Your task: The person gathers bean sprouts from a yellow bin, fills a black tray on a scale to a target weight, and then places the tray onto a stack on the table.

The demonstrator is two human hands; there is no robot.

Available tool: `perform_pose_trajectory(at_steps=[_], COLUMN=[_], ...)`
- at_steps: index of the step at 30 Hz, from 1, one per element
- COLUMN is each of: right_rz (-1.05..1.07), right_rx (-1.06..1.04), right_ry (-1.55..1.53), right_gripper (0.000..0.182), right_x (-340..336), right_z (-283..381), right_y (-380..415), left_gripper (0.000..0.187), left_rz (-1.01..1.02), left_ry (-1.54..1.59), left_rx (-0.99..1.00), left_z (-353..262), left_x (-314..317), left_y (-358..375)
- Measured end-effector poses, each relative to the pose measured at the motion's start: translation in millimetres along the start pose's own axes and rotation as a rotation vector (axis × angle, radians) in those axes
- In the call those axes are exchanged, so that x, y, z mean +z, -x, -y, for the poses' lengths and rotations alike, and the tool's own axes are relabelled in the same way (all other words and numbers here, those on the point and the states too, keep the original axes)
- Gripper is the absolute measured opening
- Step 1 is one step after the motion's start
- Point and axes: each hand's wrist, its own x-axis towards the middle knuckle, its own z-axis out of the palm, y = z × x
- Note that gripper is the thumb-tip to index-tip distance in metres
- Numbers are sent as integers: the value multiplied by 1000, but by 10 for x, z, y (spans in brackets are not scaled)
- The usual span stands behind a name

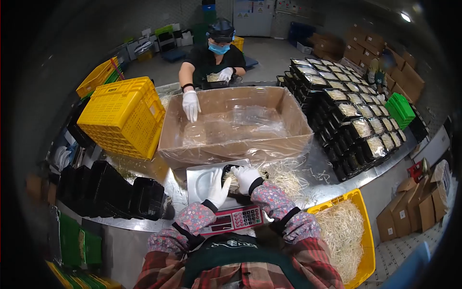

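Note:
Both my hands wear white gloves over a black tray [233,168] of bean sprouts, which rests on the metal plate of a scale [195,180]. My left hand [218,190] lies at the tray's left side, fingers stretched out. On the sprouts at the tray's right side is my right hand [246,178], its fingers bent together; what they grip is hidden. The scale's red keypad [246,217] faces me. Loose sprouts [286,180] are heaped on the metal table just right of my right hand.
A plastic-lined cardboard box [236,150] stands beyond the scale, with a co-worker [219,58] behind it. Yellow crates [120,115] and empty black trays [147,197] are at left. Filled trays [356,115] are stacked right; a yellow crate of sprouts [341,236] sits near right.

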Motion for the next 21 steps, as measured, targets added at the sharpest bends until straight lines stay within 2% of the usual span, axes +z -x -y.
perform_pose_trajectory(at_steps=[2,3,4,6,8,9,10,12,14,15,16,21], right_rz=[-33,17,72,100,12,5,-40,36,257,330,316,54], right_rx=[-22,6,33,44,-79,-133,-132,-133,-80,-56,-10,57], right_ry=[-82,-111,-137,-159,-384,-622,-651,-293,-133,-88,-99,35], right_gripper=[65,66,67,70,88,102,111,110,109,103,90,25], right_x=[78,131,188,264,342,371,228,-104,-321,-322,-245,144], right_z=[173,237,281,256,91,-71,-140,-324,-519,-608,-672,-575], right_y=[-110,-210,-287,-353,-342,-315,-231,-137,-39,-20,6,70], left_gripper=[66,70,69,67,65,64,64,62,61,60,60,58], left_rz=[-134,-17,138,194,173,147,142,158,153,139,123,40], left_ry=[-171,-202,-173,-372,-325,-280,-276,-450,-470,-491,-512,-541], left_rx=[329,366,354,311,294,277,267,286,281,268,255,233], left_z=[-254,-298,-196,-183,-162,-158,-144,-103,-124,-150,-177,-256], left_x=[-386,-460,-408,-418,-390,-361,-345,-311,-263,-255,-242,-152], left_y=[-122,-171,-214,-236,-244,-236,-242,-251,-251,-255,-258,-225])
